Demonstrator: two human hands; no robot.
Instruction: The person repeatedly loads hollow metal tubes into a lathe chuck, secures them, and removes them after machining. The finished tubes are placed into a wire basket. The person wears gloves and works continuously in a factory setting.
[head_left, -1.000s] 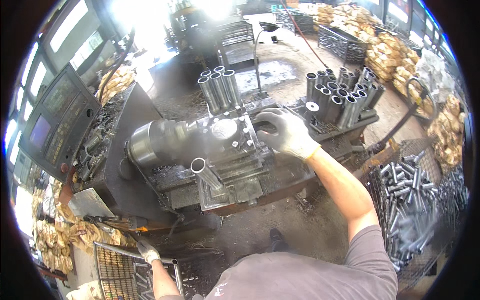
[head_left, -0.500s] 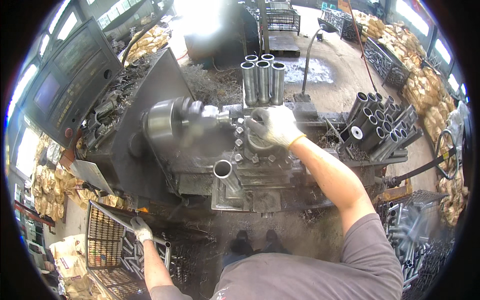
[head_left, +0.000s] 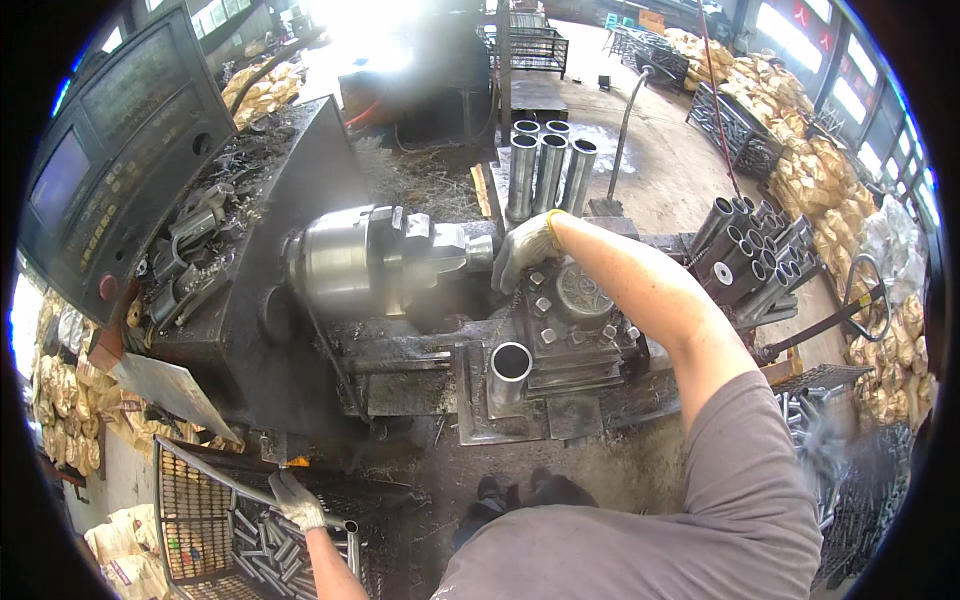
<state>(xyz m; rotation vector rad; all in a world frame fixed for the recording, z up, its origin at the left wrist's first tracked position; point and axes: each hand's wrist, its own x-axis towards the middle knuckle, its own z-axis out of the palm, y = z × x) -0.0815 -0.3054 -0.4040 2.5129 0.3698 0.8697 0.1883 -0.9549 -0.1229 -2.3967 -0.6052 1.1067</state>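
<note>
At the machine's centre, my right hand [head_left: 525, 252] in a whitish work glove is at the outer end of a short metal tube [head_left: 481, 252]. Its fingers point down and lie rather flat against the tube's end. The tube sticks out of the jaws of a lathe chuck [head_left: 345, 262]. Just right of the glove is the bolted tool post [head_left: 582, 295]. My left hand [head_left: 297, 502], also gloved, reaches over the wire crate [head_left: 195, 500] toward the machine's lower edge, fingers stretched out. A single upright tube [head_left: 510, 372] stands on the carriage in front.
Several upright tubes [head_left: 551, 172] stand behind the tool post. A bundle of dark tubes [head_left: 755, 245] leans at the right. The control panel [head_left: 115, 150] rises at the left. A bent hose stand [head_left: 625, 130] is behind. Metal chips [head_left: 190, 270] cover the left bed.
My right hand has gone from over the tool post to the tube end at the chuck. The carriage and tool post sit farther right of the chuck. The view has shifted.
</note>
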